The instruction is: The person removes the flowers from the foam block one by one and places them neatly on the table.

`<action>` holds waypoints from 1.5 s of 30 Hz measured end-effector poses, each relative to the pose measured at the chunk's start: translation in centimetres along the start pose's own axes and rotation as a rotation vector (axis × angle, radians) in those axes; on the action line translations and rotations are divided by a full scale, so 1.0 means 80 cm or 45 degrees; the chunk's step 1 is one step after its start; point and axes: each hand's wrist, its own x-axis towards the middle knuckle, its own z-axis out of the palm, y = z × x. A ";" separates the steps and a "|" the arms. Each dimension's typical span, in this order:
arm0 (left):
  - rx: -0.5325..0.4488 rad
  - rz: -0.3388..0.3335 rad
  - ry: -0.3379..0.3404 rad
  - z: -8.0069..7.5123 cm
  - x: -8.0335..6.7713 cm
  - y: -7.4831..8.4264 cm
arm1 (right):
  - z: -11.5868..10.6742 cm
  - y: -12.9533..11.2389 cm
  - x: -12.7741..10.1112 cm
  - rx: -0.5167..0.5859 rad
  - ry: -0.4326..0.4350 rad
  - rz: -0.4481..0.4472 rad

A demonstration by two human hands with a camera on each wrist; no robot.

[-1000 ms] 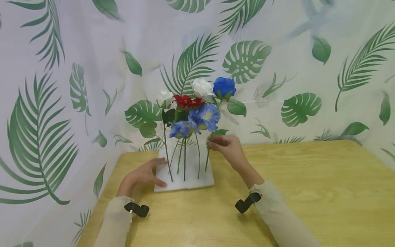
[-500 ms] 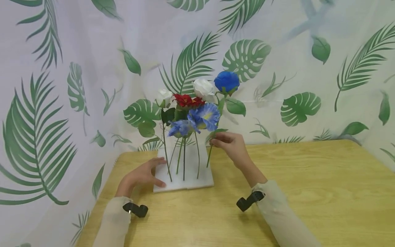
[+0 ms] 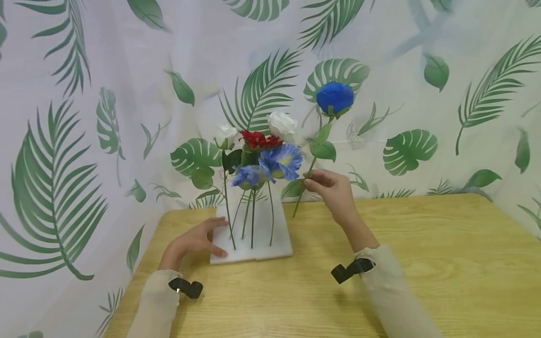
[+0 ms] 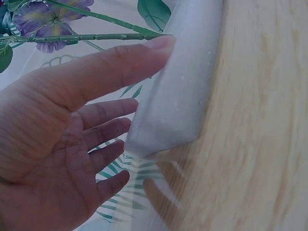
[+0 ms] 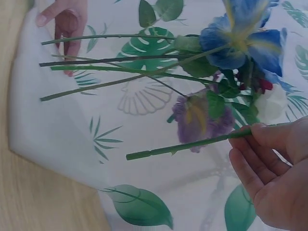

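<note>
A blue artificial rose (image 3: 335, 97) stands tilted in my right hand (image 3: 335, 191), which pinches its green stem between thumb and fingers. In the right wrist view, the stem's cut end (image 5: 139, 155) hangs free, apart from the white foam block (image 5: 53, 125). Upright in the foam block (image 3: 264, 251) are several stems with blue irises (image 3: 284, 162), red flowers (image 3: 258, 139) and white roses (image 3: 282, 124). My left hand (image 3: 195, 240) touches the block's left side. In the left wrist view, the thumb of that hand (image 4: 62, 115) lies on the foam with the other fingers extended at its edge.
The foam block sits on a wooden table (image 3: 405, 263) near its back edge. Behind and to the left hangs a white curtain (image 3: 363, 28) printed with green leaves. Dark camera mounts (image 3: 186, 286) are strapped to both wrists.
My right hand has pulled the blue rose up and to the right, bringing its stem out of the foam block. The left hand has stayed at the block's left side.
</note>
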 end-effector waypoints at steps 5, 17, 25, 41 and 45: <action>-0.003 -0.001 0.001 0.001 -0.001 0.000 | -0.019 -0.021 0.000 0.067 0.014 -0.015; -0.018 -0.029 -0.022 0.007 -0.004 0.003 | -0.064 -0.040 -0.017 -0.164 -0.218 0.148; -0.021 0.005 -0.032 0.010 0.000 0.006 | -0.095 -0.036 -0.040 -0.201 -0.403 0.321; 0.019 0.027 -0.040 0.005 -0.003 0.001 | -0.109 0.002 -0.075 -0.182 -0.651 0.599; 0.011 0.028 -0.036 0.003 -0.003 0.002 | -0.107 0.018 -0.081 -0.153 -0.672 0.631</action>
